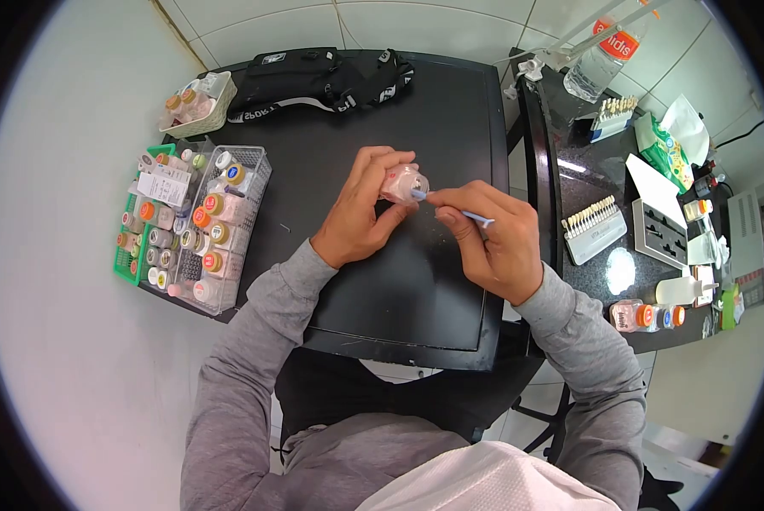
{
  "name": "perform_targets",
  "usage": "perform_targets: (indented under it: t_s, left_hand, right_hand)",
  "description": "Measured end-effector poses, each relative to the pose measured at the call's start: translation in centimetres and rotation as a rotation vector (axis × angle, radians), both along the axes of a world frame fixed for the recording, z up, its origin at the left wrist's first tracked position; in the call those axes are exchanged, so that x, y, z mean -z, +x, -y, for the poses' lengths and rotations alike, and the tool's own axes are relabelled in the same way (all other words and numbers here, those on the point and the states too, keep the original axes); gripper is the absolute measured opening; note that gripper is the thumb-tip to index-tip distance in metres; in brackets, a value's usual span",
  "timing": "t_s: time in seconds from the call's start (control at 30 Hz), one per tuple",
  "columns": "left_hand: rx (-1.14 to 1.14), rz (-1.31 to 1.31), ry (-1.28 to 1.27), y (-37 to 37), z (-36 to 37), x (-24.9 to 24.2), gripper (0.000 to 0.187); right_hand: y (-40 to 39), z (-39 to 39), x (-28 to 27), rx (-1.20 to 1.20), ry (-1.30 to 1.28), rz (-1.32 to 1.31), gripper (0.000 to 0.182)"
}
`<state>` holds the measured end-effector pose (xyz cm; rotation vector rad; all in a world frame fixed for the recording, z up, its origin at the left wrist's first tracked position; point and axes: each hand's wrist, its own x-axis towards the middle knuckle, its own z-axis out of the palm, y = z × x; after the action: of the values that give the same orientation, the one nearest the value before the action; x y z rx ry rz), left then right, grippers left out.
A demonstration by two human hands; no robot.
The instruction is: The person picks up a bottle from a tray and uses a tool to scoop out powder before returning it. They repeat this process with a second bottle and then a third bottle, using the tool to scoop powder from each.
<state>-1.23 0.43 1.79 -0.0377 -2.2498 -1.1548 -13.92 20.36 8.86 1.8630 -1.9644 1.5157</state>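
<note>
My left hand (356, 209) wraps round a small clear jar (394, 182) of pale pink contents, tilted with its uncapped mouth toward the right. In my right hand (501, 247), thumb and fingers pinch a slim light blue plastic stick (480, 219). Its far end is at the jar's mouth. Both hands are over the black table (382, 298), and the shape of the stick's tip is too small to make out.
At left stand a grey basket (258, 162) and a green basket (126, 272) of capped jars. A cream basket (216, 115) and black sport bag (288, 81) lie at the back. The right counter bears shade guides (595, 228), a tray (661, 232), jars (627, 316) and a water bottle (588, 75).
</note>
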Motion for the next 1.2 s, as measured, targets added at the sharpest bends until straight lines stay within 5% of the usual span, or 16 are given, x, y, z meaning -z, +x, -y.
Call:
perform_targets:
  t_s: [0.23,0.53,0.73,1.2]
  left_hand:
    - [-0.038,0.085,0.157,-0.1,0.7,1.4,0.058]
    - [0.010,-0.004,-0.006,0.1,0.2,0.4,0.070]
    - [0.088,0.016,0.214,-0.4,0.7,1.3,0.057]
    - [-0.034,-0.011,0.162,-0.2,0.8,1.7,0.054]
  right_hand:
    - [0.1,0.2,-0.1,-0.056,-0.020,-0.086,0.020]
    - [0.2,0.1,0.1,-0.050,-0.013,0.028,0.021]
    - [0.2,0.1,0.0,-0.050,-0.031,0.004,0.019]
    - [0.5,0.1,0.0,-0.082,-0.014,-0.125,0.024]
